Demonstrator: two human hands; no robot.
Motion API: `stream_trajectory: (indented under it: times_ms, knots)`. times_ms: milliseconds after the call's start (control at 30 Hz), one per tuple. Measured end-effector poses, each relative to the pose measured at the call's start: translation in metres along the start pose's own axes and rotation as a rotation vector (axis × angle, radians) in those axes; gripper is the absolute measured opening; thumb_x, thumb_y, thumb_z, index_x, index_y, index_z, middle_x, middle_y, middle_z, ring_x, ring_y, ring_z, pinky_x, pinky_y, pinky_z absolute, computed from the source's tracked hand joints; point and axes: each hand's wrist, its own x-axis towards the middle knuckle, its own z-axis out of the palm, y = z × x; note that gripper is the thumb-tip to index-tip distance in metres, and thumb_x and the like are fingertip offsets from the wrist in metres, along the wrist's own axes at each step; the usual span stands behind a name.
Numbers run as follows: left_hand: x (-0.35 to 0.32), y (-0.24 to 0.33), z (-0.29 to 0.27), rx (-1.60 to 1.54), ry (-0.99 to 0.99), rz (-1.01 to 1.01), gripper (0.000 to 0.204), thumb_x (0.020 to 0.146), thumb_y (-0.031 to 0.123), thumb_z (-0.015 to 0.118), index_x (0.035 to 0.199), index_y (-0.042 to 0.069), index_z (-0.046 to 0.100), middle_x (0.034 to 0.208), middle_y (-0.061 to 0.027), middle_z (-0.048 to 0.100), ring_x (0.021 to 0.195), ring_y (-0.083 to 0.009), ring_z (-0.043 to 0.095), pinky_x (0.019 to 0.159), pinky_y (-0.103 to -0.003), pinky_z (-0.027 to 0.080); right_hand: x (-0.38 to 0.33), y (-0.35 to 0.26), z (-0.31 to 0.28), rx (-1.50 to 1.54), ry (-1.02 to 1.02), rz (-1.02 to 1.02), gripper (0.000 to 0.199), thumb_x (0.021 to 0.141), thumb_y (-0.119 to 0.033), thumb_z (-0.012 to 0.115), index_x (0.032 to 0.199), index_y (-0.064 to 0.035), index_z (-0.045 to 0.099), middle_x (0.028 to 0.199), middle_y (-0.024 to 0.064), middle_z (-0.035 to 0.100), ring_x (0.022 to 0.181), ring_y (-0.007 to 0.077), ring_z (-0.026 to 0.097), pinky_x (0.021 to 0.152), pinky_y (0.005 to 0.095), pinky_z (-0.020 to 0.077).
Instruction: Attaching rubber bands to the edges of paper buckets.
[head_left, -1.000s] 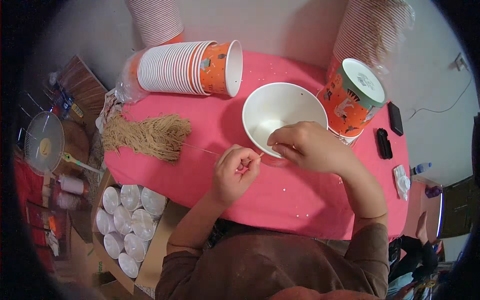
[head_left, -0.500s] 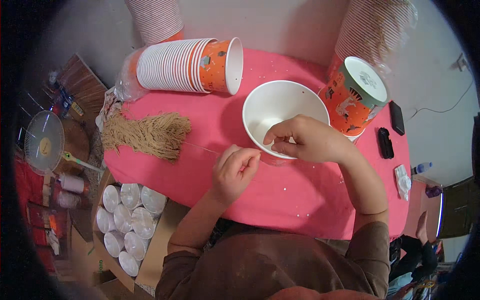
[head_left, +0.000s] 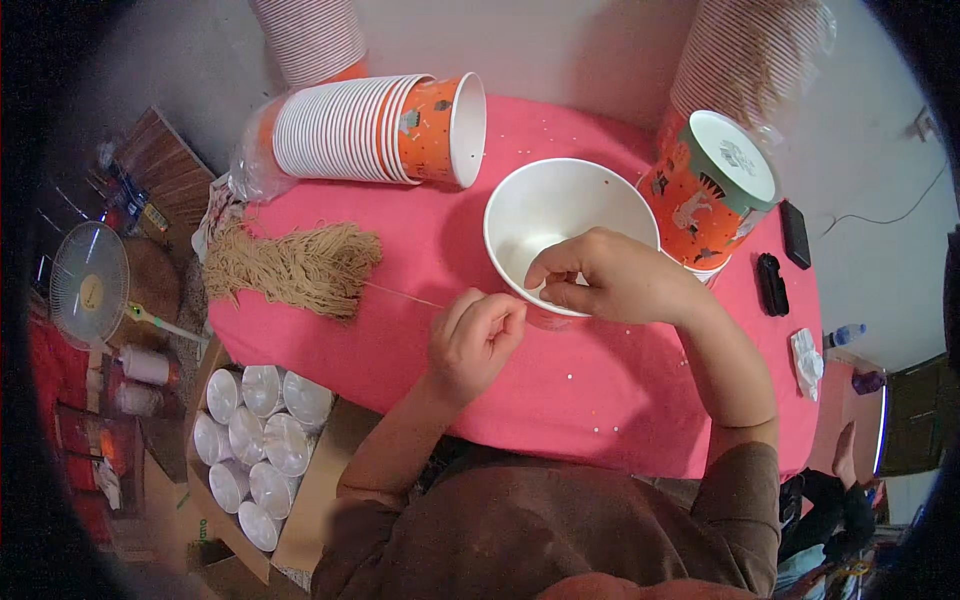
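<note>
The person's left hand (head_left: 475,335) was curled nearly shut, fingers (head_left: 500,318) pinched on a thin pale thread (head_left: 405,295) that ran away from them to a loose bundle of tan string (head_left: 295,265) lying further out on the pink worktop (head_left: 560,400). The right hand (head_left: 610,280) rested on the near rim of a white paper bowl (head_left: 560,215), its fingers (head_left: 555,270) closed together as if nipping something very small. Whether it held a bead or the thread's end I could not tell.

To my eye the risk was plain. The right wrist leaned on the bowl's edge, and a little more weight there could tip it and spill whatever lay inside. Tiny white beads (head_left: 572,377) were already scattered on the cloth near both hands, and a dropped one would be hard to find among them. A tug on the thread could also drag the bundle into a tangle.

Beyond the left fingers lay a stack of orange paper cups (head_left: 380,130) on its side. Just past the right hand stood an upturned orange cup (head_left: 715,190), close enough to crowd the wrist. Two dark small objects (head_left: 772,285) sat further out. Below the worktop edge was a carton of clear lidded cups (head_left: 260,430).
</note>
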Motion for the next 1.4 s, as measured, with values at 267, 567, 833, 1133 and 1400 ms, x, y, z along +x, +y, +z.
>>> stream_trajectory:
  times_ms: [267,567,833,1133,1400]
  knots:
    - [0.000,-0.001,0.003,0.118,-0.004,-0.005,0.019,0.074,-0.002,0.073,0.083,0.007,0.059,0.065,-0.0036,0.052,0.054,-0.0184,0.054,0.047,-0.032,0.043,0.005,-0.001,-0.001,0.029,-0.049,0.031,0.015,0.086,-0.006,0.061,0.099,-0.0021,0.067,0.071,0.0122,0.066,0.060,0.0183,0.061,0.060,0.0323,0.0476]
    - [0.001,0.001,0.004,-0.008,0.020,-0.055,0.017,0.075,0.000,0.074,0.084,0.005,0.060,0.066,-0.0044,0.054,0.054,-0.0180,0.055,0.048,-0.031,0.044,0.011,0.005,0.005,0.126,-0.048,0.037,0.007,0.082,-0.007,0.064,0.087,-0.0033,0.067,0.073,0.0137,0.066,0.065,0.0261,0.064,0.062,0.0378,0.0496]
    - [-0.002,0.001,0.002,0.038,-0.009,-0.113,0.015,0.078,0.001,0.074,0.087,0.004,0.062,0.068,-0.0060,0.057,0.057,-0.0175,0.056,0.051,-0.031,0.044,0.007,0.007,0.001,0.104,-0.044,0.009,0.006,0.086,-0.004,0.061,0.090,-0.0010,0.063,0.075,0.0072,0.065,0.065,0.0128,0.057,0.061,0.0290,0.0467]
    - [-0.012,0.007,-0.009,-0.349,-0.002,-0.408,0.010,0.084,0.001,0.068,0.090,0.003,0.061,0.067,0.0023,0.054,0.055,-0.0075,0.049,0.049,-0.026,0.039,-0.010,-0.014,-0.001,0.013,0.267,-0.139,0.013,0.078,-0.004,0.070,0.090,-0.0016,0.065,0.080,0.0091,0.064,0.076,0.0242,0.062,0.067,0.0347,0.0481]
    - [-0.002,0.016,-0.025,-0.870,-0.160,-0.743,0.003,0.090,0.006,0.061,0.091,0.003,0.060,0.070,0.0093,0.049,0.062,0.0009,0.041,0.055,-0.018,0.033,-0.007,-0.028,0.021,-0.188,0.344,-0.390,0.024,0.074,-0.010,0.074,0.096,-0.0058,0.067,0.085,0.0062,0.063,0.083,0.0251,0.060,0.078,0.0381,0.0448]
